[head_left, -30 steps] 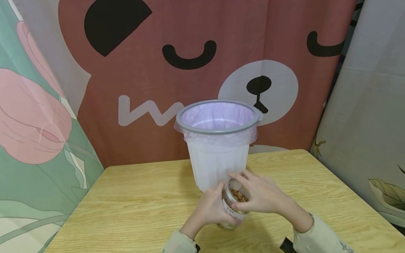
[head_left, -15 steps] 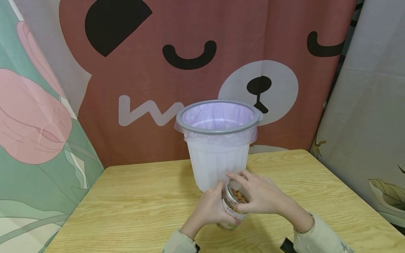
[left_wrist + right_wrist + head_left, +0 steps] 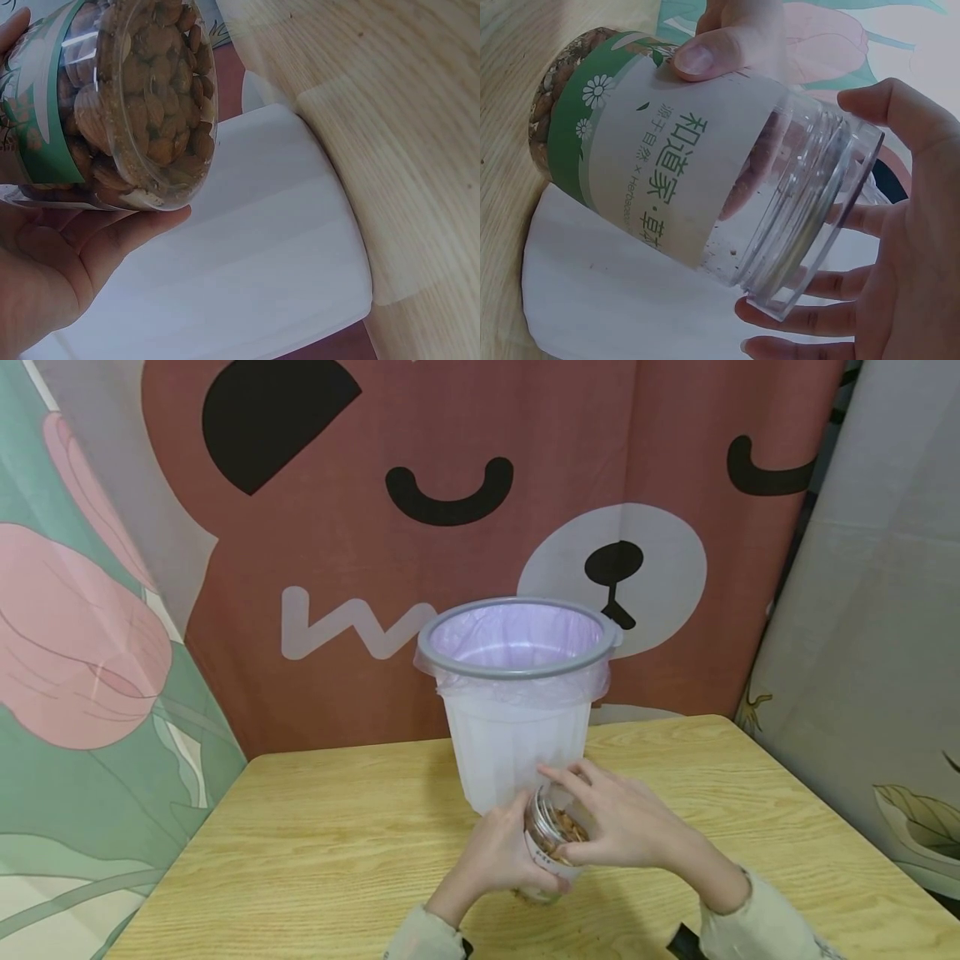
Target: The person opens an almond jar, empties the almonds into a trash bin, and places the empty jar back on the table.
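A clear plastic jar (image 3: 637, 127) of almonds (image 3: 161, 90), with a green and white label, is tilted in front of the bin. My left hand (image 3: 495, 852) grips it round the body, the thumb across the label in the right wrist view. At the jar's mouth my right hand (image 3: 626, 818) holds a clear lid (image 3: 832, 240), thumb on one side and fingers on the other. Screw threads show beside the lid, which sits at a slight slant to them. The almonds are gathered toward the jar's base.
Just behind the hands a white bin (image 3: 517, 743) with a grey rim and a pinkish-purple liner bag (image 3: 517, 635) stands on the wooden table (image 3: 322, 852). Printed curtains (image 3: 337, 552) hang behind and at both sides. A few small crumbs dot the tabletop.
The lid has shifted slightly at the jar's mouth, and more of the threads now show. My right hand has moved only a little; the left hand and bin look the same.
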Available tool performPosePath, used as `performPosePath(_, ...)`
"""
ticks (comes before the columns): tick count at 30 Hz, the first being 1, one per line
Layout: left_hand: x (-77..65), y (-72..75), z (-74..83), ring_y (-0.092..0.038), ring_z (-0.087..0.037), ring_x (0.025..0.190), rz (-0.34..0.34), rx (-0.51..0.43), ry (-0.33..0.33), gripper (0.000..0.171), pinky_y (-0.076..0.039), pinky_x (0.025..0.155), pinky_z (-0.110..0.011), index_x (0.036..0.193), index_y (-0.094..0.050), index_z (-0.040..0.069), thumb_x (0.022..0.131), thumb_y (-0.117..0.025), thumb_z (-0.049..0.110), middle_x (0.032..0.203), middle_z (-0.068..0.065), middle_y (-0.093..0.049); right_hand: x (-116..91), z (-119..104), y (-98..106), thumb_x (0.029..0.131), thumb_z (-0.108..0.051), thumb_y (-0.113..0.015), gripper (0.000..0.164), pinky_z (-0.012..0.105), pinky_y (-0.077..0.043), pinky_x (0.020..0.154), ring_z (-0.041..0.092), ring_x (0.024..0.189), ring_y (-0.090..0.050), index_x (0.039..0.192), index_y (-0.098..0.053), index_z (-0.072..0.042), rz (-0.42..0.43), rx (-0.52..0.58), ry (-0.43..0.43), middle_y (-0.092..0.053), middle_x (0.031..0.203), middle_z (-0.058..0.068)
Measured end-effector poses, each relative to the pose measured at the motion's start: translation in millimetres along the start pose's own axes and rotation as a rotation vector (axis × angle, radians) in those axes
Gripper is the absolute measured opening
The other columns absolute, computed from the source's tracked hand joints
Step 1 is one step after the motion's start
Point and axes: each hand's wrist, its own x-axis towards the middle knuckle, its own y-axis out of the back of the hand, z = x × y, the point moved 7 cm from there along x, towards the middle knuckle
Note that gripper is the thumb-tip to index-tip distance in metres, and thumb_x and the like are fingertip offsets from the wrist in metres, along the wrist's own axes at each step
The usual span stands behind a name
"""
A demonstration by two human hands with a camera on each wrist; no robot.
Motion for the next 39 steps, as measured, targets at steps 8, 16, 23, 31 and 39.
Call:
performPosePath(8, -0.6, 0.5, 0.5, -0.053, 0.000, 0.074, -0.002, -0.014, 0.000, 0.080, -0.044, 0.063, -0.013, 0.114, -0.045, 0.009, 0.052, -0.082, 0.044, 0.092, 0.004, -0.057, -2.9, 0.4, 2.9, 0.064, -0.044, -0.069, 0.078, 0.018, -0.032, 0.043, 0.002, 0.057, -0.037, 0.134, -0.039, -0.030, 0.005, 0.009, -0.011, -0.044, 0.101, -0.008)
performPosePath(16, -1.4, 1.1, 0.8, -0.053, 0.000, 0.076, 0.005, -0.031, -0.011, 0.078, -0.044, 0.065, -0.014, 0.113, -0.045, 0.010, 0.052, -0.082, 0.043, 0.094, 0.004, -0.056, -3.7, 0.2, 5.5, 0.063, -0.041, -0.070, 0.069, 0.018, -0.033, 0.046, 0.003, 0.061, -0.040, 0.126, -0.045, -0.030, 0.042, 0.015, 0.013, -0.044, 0.101, -0.007)
performPosePath(23, -2.2, 1.8, 1.3, -0.054, 0.000, 0.077, 0.008, -0.026, -0.015, 0.079, -0.044, 0.065, -0.014, 0.114, -0.046, 0.009, 0.052, -0.082, 0.043, 0.094, 0.005, -0.058, -5.0, 1.2, 7.7, 0.061, -0.040, -0.071, 0.065, 0.019, -0.033, 0.044, 0.003, 0.056, -0.040, 0.120, -0.046, -0.029, 0.066, 0.020, 0.001, -0.045, 0.101, -0.006)
performPosePath(31, -2.2, 2.8, 0.2, -0.054, -0.001, 0.079, 0.020, -0.010, -0.007, 0.082, -0.044, 0.066, -0.015, 0.114, -0.047, 0.008, 0.050, -0.083, 0.044, 0.095, 0.005, -0.058, -7.8, 5.0, 8.5, 0.062, -0.043, -0.071, 0.067, 0.019, -0.031, 0.041, 0.001, 0.052, -0.036, 0.122, -0.047, -0.026, 0.079, 0.006, -0.023, -0.046, 0.098, -0.004)
performPosePath(39, -2.2, 3.6, 1.7, -0.054, -0.002, 0.081, 0.025, -0.005, -0.017, 0.083, -0.045, 0.067, -0.016, 0.115, -0.046, 0.007, 0.051, -0.083, 0.044, 0.097, 0.003, -0.058, -12.3, 5.5, 8.5, 0.064, -0.046, -0.070, 0.067, 0.018, -0.031, 0.040, 0.001, 0.055, -0.037, 0.122, -0.048, -0.021, 0.104, 0.011, -0.010, -0.046, 0.099, -0.007)
